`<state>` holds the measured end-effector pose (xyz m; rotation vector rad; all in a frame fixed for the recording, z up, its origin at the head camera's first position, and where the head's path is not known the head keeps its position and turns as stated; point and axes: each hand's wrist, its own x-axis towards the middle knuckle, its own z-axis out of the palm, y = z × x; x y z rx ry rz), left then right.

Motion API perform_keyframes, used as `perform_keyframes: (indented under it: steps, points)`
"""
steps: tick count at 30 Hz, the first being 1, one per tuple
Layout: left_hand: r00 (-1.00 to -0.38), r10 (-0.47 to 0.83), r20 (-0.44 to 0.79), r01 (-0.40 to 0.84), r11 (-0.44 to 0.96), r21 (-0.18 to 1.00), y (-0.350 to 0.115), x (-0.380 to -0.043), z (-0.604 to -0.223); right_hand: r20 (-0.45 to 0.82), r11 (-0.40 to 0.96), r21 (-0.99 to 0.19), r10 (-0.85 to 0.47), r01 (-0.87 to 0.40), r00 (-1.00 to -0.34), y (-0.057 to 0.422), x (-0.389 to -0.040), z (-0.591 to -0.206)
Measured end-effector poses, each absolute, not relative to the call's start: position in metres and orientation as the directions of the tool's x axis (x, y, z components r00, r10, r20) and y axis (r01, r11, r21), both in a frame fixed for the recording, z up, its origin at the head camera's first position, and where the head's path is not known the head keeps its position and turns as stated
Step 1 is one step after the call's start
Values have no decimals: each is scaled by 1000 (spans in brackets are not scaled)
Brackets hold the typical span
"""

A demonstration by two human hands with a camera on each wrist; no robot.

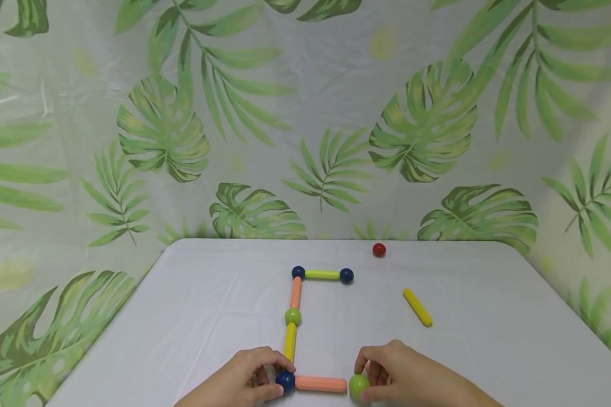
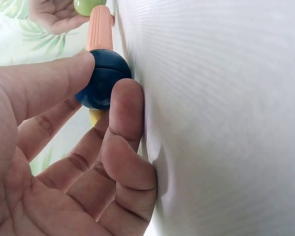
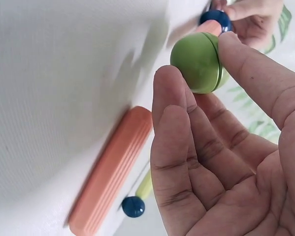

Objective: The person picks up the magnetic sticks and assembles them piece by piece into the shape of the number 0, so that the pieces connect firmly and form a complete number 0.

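My left hand pinches a dark blue ball between thumb and fingers. From that ball a salmon rod extends right and a yellow rod leads away. A light green ball is pinched in my right hand, with a narrow gap to the salmon rod's right end in the head view. Beyond the yellow rod, a second green ball, another salmon rod, a blue ball, a lime rod and a blue end ball continue the chain.
One more salmon rod lies beside my right hand, mostly hidden by it in the head view. A loose yellow rod rests on the right of the white table. Near the far edge sits a red ball.
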<state>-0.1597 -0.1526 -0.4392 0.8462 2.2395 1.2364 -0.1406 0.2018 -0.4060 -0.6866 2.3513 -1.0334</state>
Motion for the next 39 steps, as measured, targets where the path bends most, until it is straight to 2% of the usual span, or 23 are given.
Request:
perform_keyframes:
  steps: [26,39]
  points:
    - [-709,699,-91,291,408,866,-152,-160,-440,-247,624,-755,-555,-202,-794,198,-136,-416]
    - [-707,702,-83,291,395,871,-153,-160,-440,-212,583,-786,-564,-204,-798,204,-136,-413]
